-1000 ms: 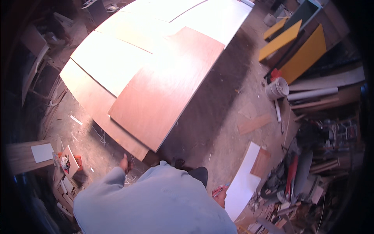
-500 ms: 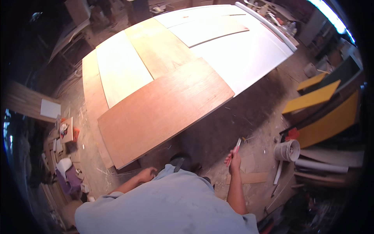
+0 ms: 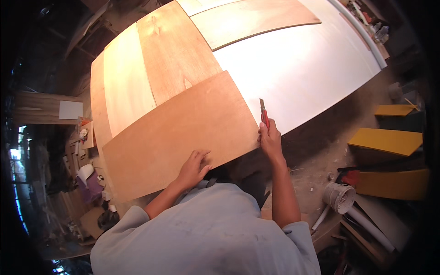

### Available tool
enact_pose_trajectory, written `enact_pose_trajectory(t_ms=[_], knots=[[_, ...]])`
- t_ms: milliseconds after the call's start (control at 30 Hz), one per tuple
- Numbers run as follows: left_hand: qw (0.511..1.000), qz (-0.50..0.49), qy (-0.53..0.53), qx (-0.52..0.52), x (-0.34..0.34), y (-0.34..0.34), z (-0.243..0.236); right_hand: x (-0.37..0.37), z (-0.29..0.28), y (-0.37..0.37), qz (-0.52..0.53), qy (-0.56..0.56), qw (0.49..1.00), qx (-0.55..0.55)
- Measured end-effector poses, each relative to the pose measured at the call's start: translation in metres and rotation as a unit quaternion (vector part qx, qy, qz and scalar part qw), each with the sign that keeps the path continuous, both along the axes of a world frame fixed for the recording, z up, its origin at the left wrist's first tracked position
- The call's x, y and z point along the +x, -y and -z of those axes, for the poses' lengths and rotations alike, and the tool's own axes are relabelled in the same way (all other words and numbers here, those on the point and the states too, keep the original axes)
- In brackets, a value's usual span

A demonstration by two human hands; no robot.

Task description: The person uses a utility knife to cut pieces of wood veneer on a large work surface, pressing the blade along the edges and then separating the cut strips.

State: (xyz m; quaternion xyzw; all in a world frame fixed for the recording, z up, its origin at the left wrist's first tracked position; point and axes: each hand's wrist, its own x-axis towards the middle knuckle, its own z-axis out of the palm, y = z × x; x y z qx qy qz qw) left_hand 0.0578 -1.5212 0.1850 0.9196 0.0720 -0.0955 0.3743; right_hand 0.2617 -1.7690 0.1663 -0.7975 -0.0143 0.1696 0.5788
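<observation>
My right hand (image 3: 270, 137) is closed around a red utility knife (image 3: 263, 113), its blade pointing up and away over the white sheet. That hand is by the right end of a reddish-brown wood panel (image 3: 183, 133), which lies nearest me on the worktable. Over the panel's near edge, my left hand (image 3: 195, 168) has its fingers apart and holds nothing. Whether its fingertips touch the panel I cannot tell. Beyond lie a broad plywood panel (image 3: 176, 52), a pale panel (image 3: 126, 78) and another wood panel (image 3: 256, 20). The white sheet (image 3: 302, 73) spreads out at the right.
A white roll (image 3: 360, 34) runs along the table's far right edge. To the right are yellow boards (image 3: 387, 140) and a dirty white bucket (image 3: 339, 197) beside a pale tube (image 3: 371, 228). Wood pieces and a purple item (image 3: 90, 187) stand on the left.
My right hand has risen with the utility knife from beside the table to the panel's right end. My left hand has moved forward over the panel's near edge. I am closer to the table.
</observation>
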Motion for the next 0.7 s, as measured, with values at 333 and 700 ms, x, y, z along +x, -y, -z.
enact_pose_trajectory(t_ms=[333, 700], knots=[[0.973, -0.124, -0.085, 0.175, 0.074, 0.06, 0.02, 0.16, 0.031, -0.087, -0.207, 0.051, 0.956, -0.203], [0.958, -0.22, -0.132, 0.125, 0.087, 0.069, 0.017, 0.199, 0.043, -0.136, -0.32, 0.016, 0.907, -0.274]])
